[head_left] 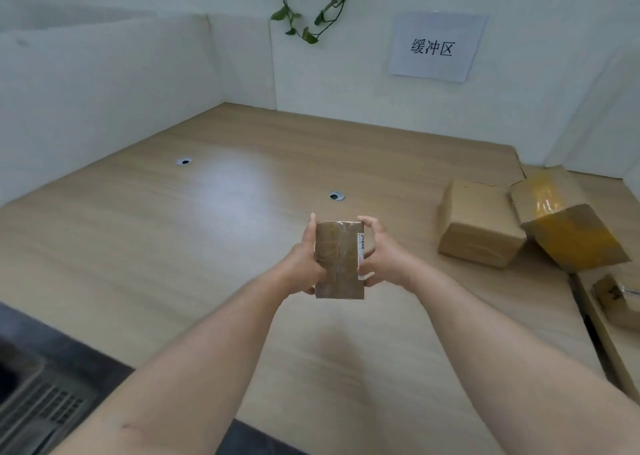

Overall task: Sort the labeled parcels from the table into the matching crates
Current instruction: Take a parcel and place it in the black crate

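One small parcel [337,264], gripped by curled fingers of left hand [304,264] and right hand [379,257] above the table [207,229]; two others rightward: plain box [479,233], yellow-taped box [568,229].

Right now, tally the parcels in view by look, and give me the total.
Held parcel, gripped by left hand and right hand: 1
Plain brown parcel on the table: 1
Yellow-taped parcel: 1
Parcel cut off at the right edge: 1
Total: 4
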Motion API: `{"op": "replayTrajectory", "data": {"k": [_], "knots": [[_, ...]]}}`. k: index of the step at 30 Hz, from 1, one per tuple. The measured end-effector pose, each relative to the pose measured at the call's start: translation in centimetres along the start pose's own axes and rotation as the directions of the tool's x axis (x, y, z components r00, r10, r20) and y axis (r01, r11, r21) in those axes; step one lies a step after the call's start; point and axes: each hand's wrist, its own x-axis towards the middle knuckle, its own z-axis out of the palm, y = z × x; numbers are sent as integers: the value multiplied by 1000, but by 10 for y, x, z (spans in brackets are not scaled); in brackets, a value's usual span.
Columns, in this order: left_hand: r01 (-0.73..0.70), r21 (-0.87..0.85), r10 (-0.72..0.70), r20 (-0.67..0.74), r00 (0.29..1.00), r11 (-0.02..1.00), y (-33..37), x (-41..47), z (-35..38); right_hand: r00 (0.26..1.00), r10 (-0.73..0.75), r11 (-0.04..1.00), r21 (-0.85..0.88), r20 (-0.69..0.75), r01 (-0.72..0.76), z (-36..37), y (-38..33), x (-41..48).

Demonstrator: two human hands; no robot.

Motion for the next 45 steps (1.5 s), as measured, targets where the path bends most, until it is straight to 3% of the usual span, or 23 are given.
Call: {"op": "replayTrajectory", "data": {"k": [4,9,14,18,24,30,35,40,45], "knots": [[33,-78,-40,-85,996,996,-40,-32,-46,999,-51,999,15,17,51,61,-32,5],[54,-332,-125,-196,973,942,-88,-72,-101,993,-117,980,165,14,113,135,-69,7],[73,-397,-198,-283,938,915,-136,-112,-147,991,-128,985,109,-25,130,212,-101,5],[77,-404,-233,-353,906,911,-175,-148,-183,984,-134,990,47,116,130,264,-123,2],[109,-365,-271,-430,861,925,-219,-196,-221,915,-181,962,-130,361,241,333,-157,-5],[108,-372,-289,-475,831,922,-255,-226,-243,850,-168,960,-111,500,255,382,-179,0],[99,-440,-362,-569,739,892,-284,-231,-264,802,-209,956,-57,559,289,423,-190,14],[126,-515,-481,-646,593,848,-311,-224,-302,777,-256,950,0,574,313,467,-216,43],[135,-494,-490,-716,497,859,-332,-220,-353,772,-289,951,78,567,299,511,-248,75]]}}
